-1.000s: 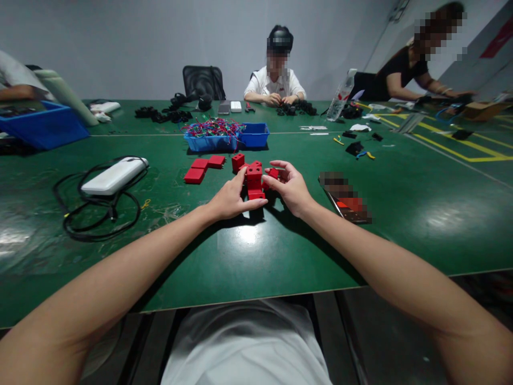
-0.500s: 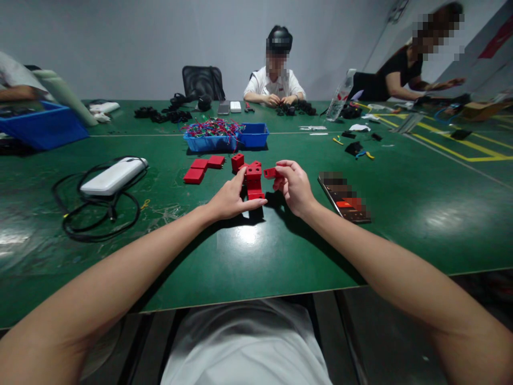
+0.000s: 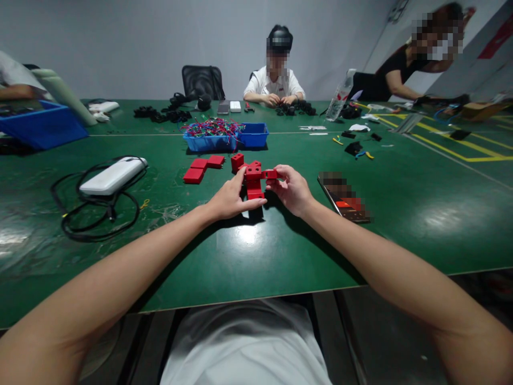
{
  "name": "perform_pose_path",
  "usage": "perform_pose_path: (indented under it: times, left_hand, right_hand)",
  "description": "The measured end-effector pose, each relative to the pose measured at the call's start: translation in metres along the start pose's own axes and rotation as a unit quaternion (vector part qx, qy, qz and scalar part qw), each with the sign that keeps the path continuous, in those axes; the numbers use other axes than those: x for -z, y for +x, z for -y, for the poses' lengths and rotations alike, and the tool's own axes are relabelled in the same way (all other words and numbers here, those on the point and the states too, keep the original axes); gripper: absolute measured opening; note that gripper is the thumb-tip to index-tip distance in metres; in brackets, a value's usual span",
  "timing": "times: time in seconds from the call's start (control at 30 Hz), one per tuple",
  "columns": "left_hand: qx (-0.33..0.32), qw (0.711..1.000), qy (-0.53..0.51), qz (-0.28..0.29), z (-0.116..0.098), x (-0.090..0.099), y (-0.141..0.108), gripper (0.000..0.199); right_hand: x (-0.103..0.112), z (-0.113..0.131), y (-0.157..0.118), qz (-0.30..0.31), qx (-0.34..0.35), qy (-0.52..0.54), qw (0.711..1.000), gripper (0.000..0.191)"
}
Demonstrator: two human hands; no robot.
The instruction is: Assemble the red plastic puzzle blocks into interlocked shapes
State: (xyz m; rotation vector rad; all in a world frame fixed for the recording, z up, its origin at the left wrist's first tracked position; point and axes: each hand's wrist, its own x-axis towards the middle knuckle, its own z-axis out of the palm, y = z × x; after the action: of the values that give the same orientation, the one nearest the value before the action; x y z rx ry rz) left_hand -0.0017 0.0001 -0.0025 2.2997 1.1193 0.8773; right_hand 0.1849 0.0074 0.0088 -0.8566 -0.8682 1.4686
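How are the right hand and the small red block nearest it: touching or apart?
Touching: in the head view, the right hand holds the small red block by its right end.

White shirt (image 3: 246,347), soft creases; 2 bare forearms (image 3: 160,248), bare fingers (image 3: 285,172).

Cool, moderate light seems to come from overhead — the glossy dark-green tabletop (image 3: 200,280) throws back hard white glare just below the bare hands (image 3: 230,197), with broader sheens far left and right. Dark shadows pool beneath hands and bare forearms (image 3: 156,251). The wide lens stretches the edges, the background looks soft, and pixel blocks partly mask a flat, dark rectangular phone (image 3: 342,198).
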Motion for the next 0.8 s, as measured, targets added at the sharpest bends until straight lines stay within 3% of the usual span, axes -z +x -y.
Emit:
perform_pose_path:
  times: [0.4, 0.8]
  left_hand:
    - [0.006, 1.0, -0.003, -0.003, 0.006, -0.002, 0.0, 0.094]
    - [-0.002, 1.0, -0.005, -0.003, 0.004, 0.0, 0.0, 0.093]
  right_hand:
    - [0.01, -0.005, 0.005, 0.088, -0.013, -0.06, 0.994, 0.047]
    - [0.015, -0.002, 0.001, 0.072, 0.013, -0.252, 0.965, 0.053]
